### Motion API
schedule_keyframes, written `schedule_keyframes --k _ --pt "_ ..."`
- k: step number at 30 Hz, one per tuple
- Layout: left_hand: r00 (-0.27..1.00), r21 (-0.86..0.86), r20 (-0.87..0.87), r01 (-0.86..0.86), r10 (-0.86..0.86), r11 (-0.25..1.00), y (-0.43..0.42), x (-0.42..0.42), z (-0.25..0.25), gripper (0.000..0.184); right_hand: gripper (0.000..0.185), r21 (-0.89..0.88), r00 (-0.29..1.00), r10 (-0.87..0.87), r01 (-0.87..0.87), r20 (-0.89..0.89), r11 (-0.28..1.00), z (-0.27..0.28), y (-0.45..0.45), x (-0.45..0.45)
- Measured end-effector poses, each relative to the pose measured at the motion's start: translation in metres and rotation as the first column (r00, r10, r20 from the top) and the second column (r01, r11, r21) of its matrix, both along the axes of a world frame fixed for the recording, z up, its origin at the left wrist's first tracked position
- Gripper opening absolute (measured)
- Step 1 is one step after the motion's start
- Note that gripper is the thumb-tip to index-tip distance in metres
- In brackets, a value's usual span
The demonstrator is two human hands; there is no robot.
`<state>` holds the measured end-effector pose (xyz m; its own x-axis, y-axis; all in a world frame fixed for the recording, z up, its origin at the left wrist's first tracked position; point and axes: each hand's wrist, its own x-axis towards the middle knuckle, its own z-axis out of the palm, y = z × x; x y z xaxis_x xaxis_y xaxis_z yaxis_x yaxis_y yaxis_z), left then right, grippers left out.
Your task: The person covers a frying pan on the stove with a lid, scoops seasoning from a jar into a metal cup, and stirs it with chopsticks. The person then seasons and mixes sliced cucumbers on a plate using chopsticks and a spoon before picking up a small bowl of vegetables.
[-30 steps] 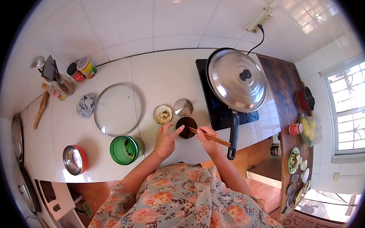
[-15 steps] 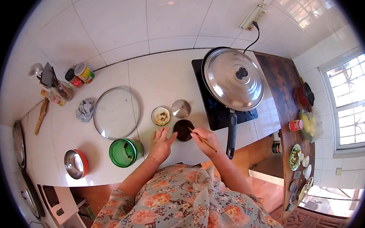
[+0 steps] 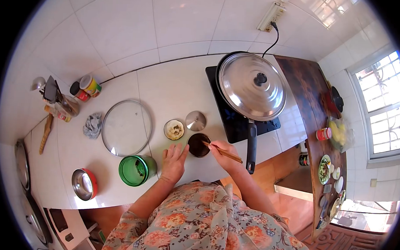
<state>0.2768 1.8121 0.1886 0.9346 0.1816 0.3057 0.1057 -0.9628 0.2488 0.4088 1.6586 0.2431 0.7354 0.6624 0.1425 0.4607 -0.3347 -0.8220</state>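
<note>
A small round container [image 3: 199, 150] with dark brown contents stands near the counter's front edge. My right hand [image 3: 223, 156] is closed on wooden chopsticks [image 3: 234, 157], whose tips reach inside it. Just left of the container is my left hand [image 3: 173, 163], fingers spread, holding nothing; whether its thumb touches the rim I cannot tell. Behind them are a small dish [image 3: 174, 130] with pale and dark contents and a round metal lid [image 3: 196, 121]. An open green container [image 3: 137, 171] stands left of my left hand, with dark bits inside.
A lidded pan [image 3: 253, 87] sits on a black cooktop [image 3: 230, 121], its handle [image 3: 251, 146] pointing towards me. Leftward are a glass lid [image 3: 126, 127], a red-sided bowl [image 3: 84, 184], crumpled grey material [image 3: 92, 125], jars [image 3: 91, 85] and utensils. Plates of food stand on the wooden counter [image 3: 303, 93] at right.
My left hand has moved from the container's rim to its left side, its fingers spreading. The chopsticks have shifted in the container with my right hand. The view has shifted slightly.
</note>
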Motion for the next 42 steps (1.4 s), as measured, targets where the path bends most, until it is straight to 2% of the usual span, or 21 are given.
schedule_keyframes --k 3,6,8,9,11,12,16,18,19,21,25,28,29,30,31,32,33,34,35,38,42 --pt "0.998 -0.084 -0.040 -0.052 0.049 0.995 0.000 -0.001 0.003 0.050 0.010 0.054 0.999 -0.016 0.013 0.045 0.998 0.002 0.001 -0.002" --pt "0.994 -0.176 -0.064 -0.104 0.094 0.979 0.002 0.000 0.002 0.050 0.010 -0.010 0.994 0.006 -0.005 0.105 1.000 -0.010 -0.002 -0.006" --pt "0.990 -0.231 -0.068 -0.140 0.127 0.963 0.003 -0.002 -0.006 0.049 0.010 -0.055 0.994 0.103 -0.101 0.046 0.993 -0.010 -0.003 -0.007" --pt "0.986 -0.290 -0.074 -0.167 0.152 0.942 0.002 -0.002 -0.011 0.049 0.010 -0.054 0.994 0.104 -0.101 0.046 0.993 -0.009 -0.002 -0.009" --pt "0.981 -0.326 -0.083 -0.195 0.177 0.925 0.005 0.000 -0.020 0.048 0.010 0.028 0.988 0.053 -0.049 -0.147 0.998 -0.006 0.000 -0.009" --pt "0.974 -0.361 -0.097 -0.224 0.203 0.905 0.006 0.001 -0.023 0.047 0.010 0.029 0.988 0.054 -0.050 -0.146 0.998 -0.006 0.000 -0.008" --pt "0.957 -0.308 0.037 -0.262 0.286 0.915 0.018 0.023 -0.030 0.046 0.010 -0.012 0.995 0.051 -0.052 -0.088 0.999 -0.003 -0.003 -0.009" --pt "0.946 -0.254 0.074 -0.290 0.317 0.923 0.023 0.036 -0.031 0.036 0.010 -0.027 0.998 0.051 -0.052 -0.045 0.998 -0.004 -0.004 -0.010" --pt "0.945 -0.254 0.076 -0.290 0.317 0.923 0.024 0.038 -0.036 0.036 0.010 -0.037 0.997 0.057 -0.059 -0.051 0.998 -0.009 -0.005 -0.010" --pt "0.943 -0.238 -0.001 -0.324 0.333 0.916 0.028 0.045 -0.049 0.024 0.009 -0.044 0.997 0.062 -0.065 -0.051 0.997 -0.012 -0.008 -0.010" --pt "0.939 -0.244 -0.029 -0.339 0.342 0.909 0.029 0.046 -0.063 0.016 0.008 -0.075 0.996 0.048 -0.054 -0.075 0.996 -0.013 -0.011 -0.009" --pt "0.920 -0.351 0.055 -0.345 0.387 0.870 0.029 0.047 -0.065 0.015 0.009 -0.067 0.992 0.033 -0.041 -0.124 0.997 -0.019 -0.013 -0.008" --pt "0.882 -0.700 0.048 -0.305 0.469 0.646 0.028 0.047 -0.065 0.012 0.009 -0.060 0.988 0.023 -0.032 -0.154 0.998 -0.022 -0.012 -0.008" --pt "0.843 -0.928 0.007 -0.194 0.538 0.317 0.028 0.046 -0.065 0.010 0.009 -0.059 0.988 0.024 -0.033 -0.155 0.998 -0.023 -0.012 -0.007" --pt "0.843 -0.928 0.008 -0.194 0.538 0.319 0.030 0.044 -0.064 0.010 0.010 -0.064 0.988 0.010 -0.020 -0.156 0.998 -0.025 -0.012 -0.007" --pt "0.836 -0.994 -0.067 -0.010 0.545 -0.108 0.032 0.040 -0.050 0.006 0.010 -0.068 0.988 -0.004 -0.007 -0.157 0.998 -0.026 -0.012 -0.006" --pt "0.843 -0.841 -0.138 0.177 0.520 -0.511 0.034 0.036 -0.033 0.004 0.010 -0.066 0.988 -0.003 -0.008 -0.156 0.998 -0.028 -0.012 -0.005" --pt "0.855 -0.794 -0.077 0.259 0.513 -0.550 0.031 0.033 -0.007 0.006 0.010 -0.078 0.988 -0.009 -0.003 -0.154 0.997 -0.029 -0.011 -0.005" --pt "0.854 -0.795 -0.075 0.260 0.514 -0.548 0.031 0.030 0.005 0.006 0.011 -0.090 0.988 -0.014 0.001 -0.152 0.996 -0.030 -0.011 -0.004" --pt "0.907 -0.673 -0.002 0.310 0.420 -0.671 0.026 0.020 0.028 0.012 0.011 -0.108 0.985 -0.031 0.012 -0.172 0.994 -0.029 -0.011 -0.004" --pt "0.930 -0.615 0.083 0.329 0.357 -0.716 0.019 0.007 0.042 0.013 0.011 -0.100 0.983 -0.037 0.019 -0.179 0.995 -0.031 -0.011 -0.005"
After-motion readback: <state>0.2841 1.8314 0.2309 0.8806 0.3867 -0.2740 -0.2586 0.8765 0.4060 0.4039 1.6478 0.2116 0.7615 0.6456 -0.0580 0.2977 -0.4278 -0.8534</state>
